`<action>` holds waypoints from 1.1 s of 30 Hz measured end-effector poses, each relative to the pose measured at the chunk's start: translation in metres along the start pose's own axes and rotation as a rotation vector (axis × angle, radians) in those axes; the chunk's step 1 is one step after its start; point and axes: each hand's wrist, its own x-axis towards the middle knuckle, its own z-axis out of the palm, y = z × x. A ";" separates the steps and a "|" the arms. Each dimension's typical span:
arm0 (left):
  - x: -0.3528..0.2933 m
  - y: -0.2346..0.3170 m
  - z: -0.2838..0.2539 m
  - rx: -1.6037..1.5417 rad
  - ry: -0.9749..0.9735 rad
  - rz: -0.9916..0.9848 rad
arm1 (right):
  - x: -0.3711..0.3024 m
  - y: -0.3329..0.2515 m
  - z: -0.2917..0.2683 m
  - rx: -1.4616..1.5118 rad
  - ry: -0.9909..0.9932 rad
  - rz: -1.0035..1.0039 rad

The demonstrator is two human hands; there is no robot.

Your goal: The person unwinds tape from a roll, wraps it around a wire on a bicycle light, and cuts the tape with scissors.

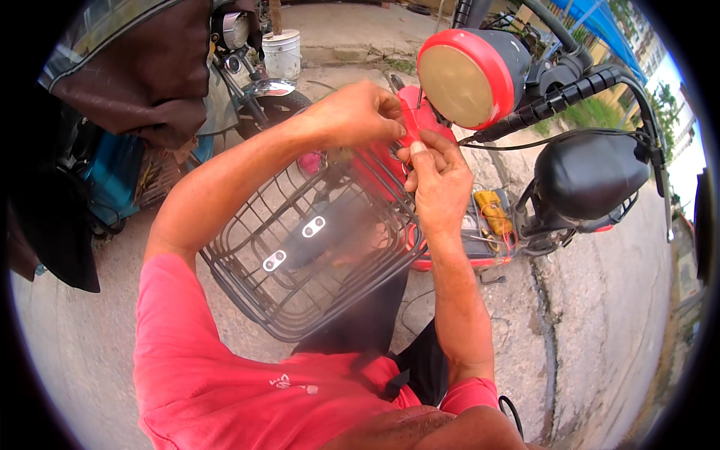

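Ahead of me, my left hand [358, 114] and my right hand [439, 176] come close together in front of a red scooter. Both have their fingers closed in a pinch on a thin red strip [410, 124]. Its colour blends with the red scooter body [424, 105] behind, so its exact kind cannot be made out. Just beyond the hands is a round headlamp [456, 79] with a red rim and a beige face. A black wire basket [281, 326] lies below my wrists, between my arms.
Right of my right wrist, a yellow wrapped bundle [493, 212] with wires sits on the scooter's floorboard. A black seat [592, 174] and a cable-wrapped handlebar [551, 105] stand at the right. Far left are a covered vehicle [142, 82] and a white bucket [282, 54].
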 end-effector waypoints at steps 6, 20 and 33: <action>-0.001 0.002 0.001 -0.038 -0.043 -0.021 | 0.002 0.004 0.000 0.049 0.029 0.019; -0.009 0.006 -0.001 -0.209 -0.045 -0.011 | 0.004 0.003 -0.001 0.061 0.042 0.011; -0.013 0.002 -0.004 -0.204 -0.046 0.005 | 0.006 0.002 -0.004 0.060 0.047 -0.003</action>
